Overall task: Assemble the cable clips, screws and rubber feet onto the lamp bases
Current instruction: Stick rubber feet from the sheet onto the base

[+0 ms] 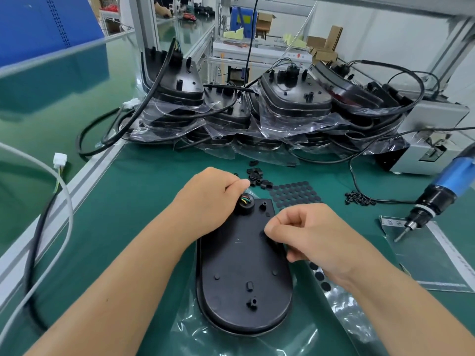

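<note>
A black oval lamp base (pixel 241 273) lies upside down on a clear plastic bag in front of me. My left hand (pixel 208 199) rests at its far end beside the round cable socket (pixel 244 202) with coloured wires, fingers curled; what they hold is hidden. My right hand (pixel 305 235) hovers over the base's right side, thumb and forefinger pinched against the base surface, seemingly on a small black rubber foot. A sheet of round rubber feet (pixel 295 194) lies beyond. Black cable clips (pixel 257 177) sit to its left. A pile of small black screws (pixel 359 197) lies further right.
Stacks of bagged lamp bases (pixel 270 111) with black cables fill the back of the green mat. An electric screwdriver (pixel 434 199) hangs at the right over a clear sheet. A strip with leftover feet (pixel 320 276) lies under my right wrist. Grey and black cables (pixel 51 227) run along the left rail.
</note>
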The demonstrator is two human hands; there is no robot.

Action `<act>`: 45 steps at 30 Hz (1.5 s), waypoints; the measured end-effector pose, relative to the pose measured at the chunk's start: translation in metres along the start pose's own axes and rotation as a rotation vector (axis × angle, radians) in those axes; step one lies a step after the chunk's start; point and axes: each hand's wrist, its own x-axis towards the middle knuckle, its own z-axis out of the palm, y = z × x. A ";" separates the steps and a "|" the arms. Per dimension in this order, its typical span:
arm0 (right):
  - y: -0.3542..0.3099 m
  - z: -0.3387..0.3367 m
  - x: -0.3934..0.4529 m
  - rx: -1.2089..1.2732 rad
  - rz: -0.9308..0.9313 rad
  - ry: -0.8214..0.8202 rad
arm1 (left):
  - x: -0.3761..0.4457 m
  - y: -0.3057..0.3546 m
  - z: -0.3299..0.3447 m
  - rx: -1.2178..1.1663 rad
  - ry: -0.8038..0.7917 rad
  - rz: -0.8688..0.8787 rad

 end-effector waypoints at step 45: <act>-0.005 0.025 -0.013 0.232 -0.202 0.126 | -0.079 -0.002 -0.041 -1.094 0.300 -0.327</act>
